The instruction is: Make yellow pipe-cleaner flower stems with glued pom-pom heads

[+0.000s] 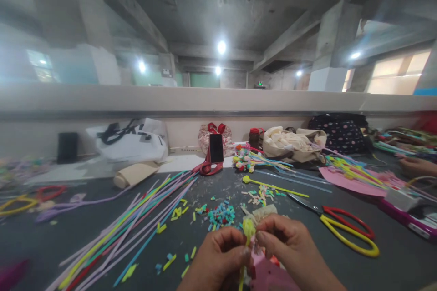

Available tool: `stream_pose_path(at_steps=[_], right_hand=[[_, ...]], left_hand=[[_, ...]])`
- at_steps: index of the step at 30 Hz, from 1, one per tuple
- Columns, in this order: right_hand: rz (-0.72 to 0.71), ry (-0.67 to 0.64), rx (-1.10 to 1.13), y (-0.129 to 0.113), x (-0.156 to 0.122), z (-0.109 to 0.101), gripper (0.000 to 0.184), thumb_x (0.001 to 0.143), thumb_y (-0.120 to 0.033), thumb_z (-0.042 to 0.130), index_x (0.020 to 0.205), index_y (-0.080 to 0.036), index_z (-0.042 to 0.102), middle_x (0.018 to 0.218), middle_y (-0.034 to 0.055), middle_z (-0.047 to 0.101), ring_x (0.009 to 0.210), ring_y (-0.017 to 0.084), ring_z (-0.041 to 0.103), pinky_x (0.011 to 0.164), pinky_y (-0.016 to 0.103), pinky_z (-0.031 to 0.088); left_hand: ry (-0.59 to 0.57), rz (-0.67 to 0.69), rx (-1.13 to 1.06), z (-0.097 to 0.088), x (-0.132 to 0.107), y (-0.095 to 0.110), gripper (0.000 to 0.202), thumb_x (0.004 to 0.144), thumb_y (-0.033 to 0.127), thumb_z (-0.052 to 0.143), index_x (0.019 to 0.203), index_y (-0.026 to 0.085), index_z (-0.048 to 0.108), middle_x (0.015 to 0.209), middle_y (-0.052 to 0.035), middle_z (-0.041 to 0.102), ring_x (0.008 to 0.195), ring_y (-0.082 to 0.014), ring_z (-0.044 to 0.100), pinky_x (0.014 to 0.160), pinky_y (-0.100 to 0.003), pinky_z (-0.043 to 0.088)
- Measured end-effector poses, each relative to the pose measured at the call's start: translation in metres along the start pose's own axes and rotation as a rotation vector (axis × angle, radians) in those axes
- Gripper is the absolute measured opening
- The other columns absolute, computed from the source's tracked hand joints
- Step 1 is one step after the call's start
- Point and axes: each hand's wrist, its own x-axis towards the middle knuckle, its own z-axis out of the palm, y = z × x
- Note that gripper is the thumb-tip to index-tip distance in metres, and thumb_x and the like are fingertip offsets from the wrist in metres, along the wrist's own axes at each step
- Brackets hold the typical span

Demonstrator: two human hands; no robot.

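My left hand (pixel 221 254) pinches the stem of a yellow pipe-cleaner flower (pixel 249 227) just below its fuzzy head. On the other side of that head, my right hand (pixel 290 243) has its thumb and fingertips pressed together against the flower; any small piece between them is hidden. Under my hands is something pink (pixel 269 275), partly covered by them. Just beyond lies a heap of short cut pipe-cleaner pieces (pixel 221 214), mostly blue and teal. A finished-looking yellow bud on a long stem (pixel 276 186) lies farther back.
Long coloured pipe cleaners (pixel 129 227) spread across the left. Scissors (pixel 348 232) with red and yellow handles lie at the right. A phone (pixel 216 148) stands at the back near bags and a bottle (pixel 254 138). Another person's hand (pixel 418 166) shows at the far right.
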Motion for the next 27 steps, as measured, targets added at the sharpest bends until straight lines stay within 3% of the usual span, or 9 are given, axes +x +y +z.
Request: stream_pose_path(at_steps=[6,12,19,23,27], right_hand=[[-0.010,0.015,-0.067,-0.002,-0.001,0.001,0.015,0.070,-0.023,0.054,0.059,-0.014,0.058,0.049,-0.0039,0.048,0.047,0.010,0.045,0.045,0.019,0.035],[-0.041,0.000,-0.126,-0.001,-0.001,0.001,0.016,0.073,-0.024,0.054,0.060,-0.015,0.059,0.051,-0.0024,0.050,0.049,0.011,0.048,0.047,0.020,0.037],[-0.077,0.005,-0.183,-0.002,-0.001,-0.001,0.019,0.074,-0.026,0.054,0.059,-0.015,0.060,0.050,-0.0018,0.052,0.048,0.012,0.050,0.047,0.020,0.037],[-0.094,-0.003,-0.134,-0.001,0.000,-0.010,0.029,0.079,-0.033,0.049,0.058,-0.016,0.059,0.050,-0.0016,0.052,0.044,0.011,0.052,0.045,0.020,0.037],[0.026,-0.116,-0.007,0.006,0.000,-0.003,0.034,0.079,-0.040,0.049,0.056,-0.017,0.055,0.051,-0.0018,0.052,0.043,0.010,0.049,0.041,0.018,0.034]], left_hand=[[-0.034,0.000,-0.091,0.001,0.002,-0.002,0.026,0.046,0.027,0.075,0.054,0.014,0.055,0.046,-0.0006,0.059,0.043,-0.0092,0.050,0.049,-0.021,0.038],[-0.039,-0.022,-0.090,-0.001,0.005,-0.007,0.022,0.049,0.025,0.074,0.055,0.014,0.055,0.045,-0.0006,0.059,0.043,-0.0097,0.051,0.051,-0.023,0.041],[-0.073,-0.043,-0.068,-0.004,0.007,-0.008,0.026,0.050,0.029,0.074,0.057,0.014,0.055,0.044,-0.0002,0.059,0.035,-0.0055,0.043,0.042,-0.019,0.034],[0.032,-0.064,-0.060,-0.015,0.009,-0.002,0.030,0.054,0.036,0.073,0.059,0.013,0.055,0.051,0.0006,0.058,0.032,-0.0011,0.034,0.034,-0.015,0.019],[0.097,-0.039,-0.232,-0.027,0.011,0.005,0.030,0.052,0.034,0.075,0.064,0.012,0.058,0.055,0.0022,0.054,0.037,-0.0004,0.035,0.035,-0.013,0.020]])
